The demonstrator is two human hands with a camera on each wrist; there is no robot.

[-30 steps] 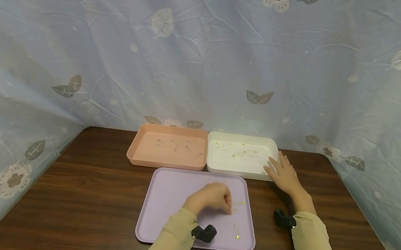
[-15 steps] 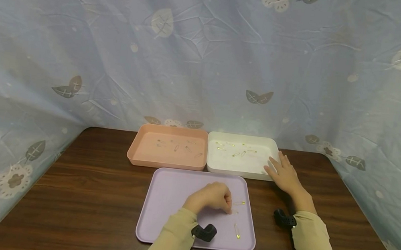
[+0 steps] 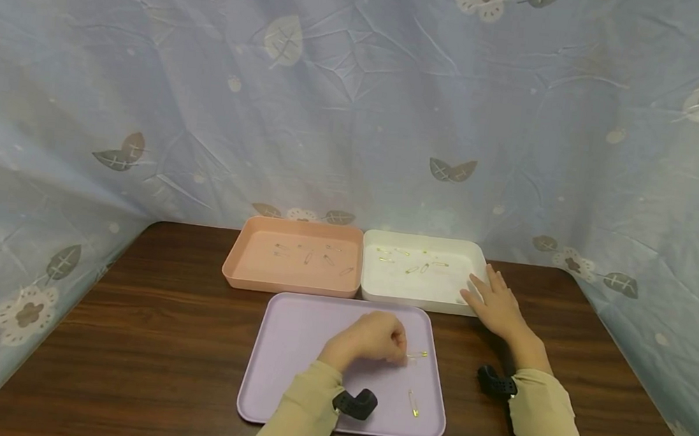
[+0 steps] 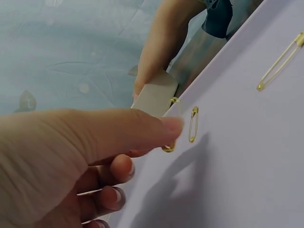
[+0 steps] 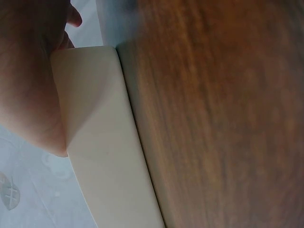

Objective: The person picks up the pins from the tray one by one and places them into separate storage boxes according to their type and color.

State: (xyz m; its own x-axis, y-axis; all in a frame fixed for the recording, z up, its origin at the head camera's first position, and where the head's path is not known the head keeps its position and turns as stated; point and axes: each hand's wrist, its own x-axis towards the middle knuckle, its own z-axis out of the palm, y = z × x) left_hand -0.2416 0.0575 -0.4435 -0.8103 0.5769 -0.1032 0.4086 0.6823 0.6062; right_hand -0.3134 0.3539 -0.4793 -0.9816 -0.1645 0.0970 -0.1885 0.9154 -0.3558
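Observation:
My left hand [image 3: 374, 337] is over the right half of a lilac tray [image 3: 286, 352]. In the left wrist view its thumb and forefinger pinch a gold safety pin [image 4: 168, 148], with the pin's middle hidden behind the thumb. A second gold safety pin [image 4: 194, 124] lies on the tray just past the thumb tip. Nearer the tray's front lies another gold safety pin [image 3: 413, 404]. My right hand [image 3: 499, 308], fingers spread, rests on the right rim of a white tray [image 3: 420, 303]. In the right wrist view that tray's outer wall hides most of the fingers.
Several gold safety pins [image 3: 425, 268] are scattered in the white tray. To its left, a peach tray [image 3: 289, 287] holds several silver safety pins [image 3: 308, 257]. Both stand behind the lilac tray on a dark wooden table [image 3: 142, 338]. A patterned blue curtain [image 3: 360, 107] hangs behind.
My left hand has risen slightly from the tray with a gold safety pin between its fingertips. The right hand stays on the white tray's rim.

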